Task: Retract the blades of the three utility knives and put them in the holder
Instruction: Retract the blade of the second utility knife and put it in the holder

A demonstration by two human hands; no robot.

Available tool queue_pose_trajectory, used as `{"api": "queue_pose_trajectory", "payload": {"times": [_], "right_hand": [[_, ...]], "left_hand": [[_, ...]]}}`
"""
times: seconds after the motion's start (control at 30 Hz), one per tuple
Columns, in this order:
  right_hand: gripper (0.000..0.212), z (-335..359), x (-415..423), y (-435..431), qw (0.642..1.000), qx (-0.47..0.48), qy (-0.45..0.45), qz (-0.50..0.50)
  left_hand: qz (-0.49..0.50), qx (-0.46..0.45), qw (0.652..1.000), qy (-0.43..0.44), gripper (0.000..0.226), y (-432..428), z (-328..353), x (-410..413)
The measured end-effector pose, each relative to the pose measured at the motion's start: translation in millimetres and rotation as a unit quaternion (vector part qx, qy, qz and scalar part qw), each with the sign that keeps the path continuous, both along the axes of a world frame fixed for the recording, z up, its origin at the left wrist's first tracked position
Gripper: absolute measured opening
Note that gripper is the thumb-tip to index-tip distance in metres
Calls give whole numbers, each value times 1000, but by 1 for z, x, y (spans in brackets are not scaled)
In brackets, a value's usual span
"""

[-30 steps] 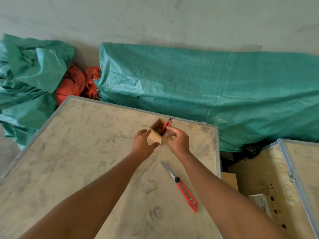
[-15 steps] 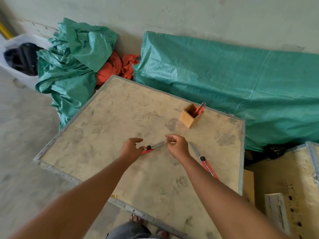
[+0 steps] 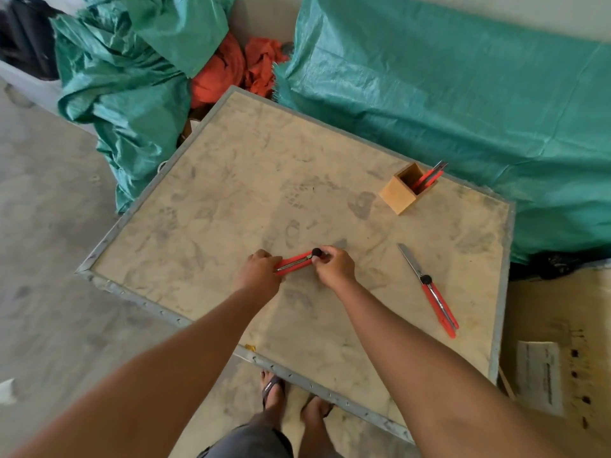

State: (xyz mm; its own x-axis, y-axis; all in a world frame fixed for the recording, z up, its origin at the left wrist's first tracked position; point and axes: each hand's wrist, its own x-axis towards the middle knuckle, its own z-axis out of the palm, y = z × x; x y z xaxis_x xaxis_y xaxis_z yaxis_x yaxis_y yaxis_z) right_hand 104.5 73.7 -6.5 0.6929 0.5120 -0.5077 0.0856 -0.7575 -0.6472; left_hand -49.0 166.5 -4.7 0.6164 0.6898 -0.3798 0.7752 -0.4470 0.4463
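A red utility knife (image 3: 295,262) is held between both hands just above the wooden board (image 3: 215,209). My left hand (image 3: 259,272) grips its red handle end. My right hand (image 3: 334,266) pinches the end with the black knob; that hand hides the blade end. A second red utility knife (image 3: 429,290) lies on the board to the right, its steel blade extended toward the far side. The small square wooden holder (image 3: 401,193) stands near the board's far right corner with a third red knife (image 3: 429,176) standing in it.
Green tarpaulin (image 3: 463,104) covers bundles behind and to the right of the board, with orange cloth (image 3: 238,67) between them. The board has a metal rim (image 3: 297,375). My feet in sandals (image 3: 274,391) stand at its near edge. Another crate (image 3: 555,342) sits at the right.
Both hands left the holder, came down to the board's middle and took hold of a knife. Its blade, extended half a second ago, no longer shows. The view shifted back and left.
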Motion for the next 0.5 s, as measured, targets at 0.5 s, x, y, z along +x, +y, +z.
{"api": "queue_pose_trajectory", "payload": {"times": [0.5], "right_hand": [[22,57,-10,-19,975,159,94,-121]], "left_hand": [[61,-70,982,-164,35,-24,51,-22]]}}
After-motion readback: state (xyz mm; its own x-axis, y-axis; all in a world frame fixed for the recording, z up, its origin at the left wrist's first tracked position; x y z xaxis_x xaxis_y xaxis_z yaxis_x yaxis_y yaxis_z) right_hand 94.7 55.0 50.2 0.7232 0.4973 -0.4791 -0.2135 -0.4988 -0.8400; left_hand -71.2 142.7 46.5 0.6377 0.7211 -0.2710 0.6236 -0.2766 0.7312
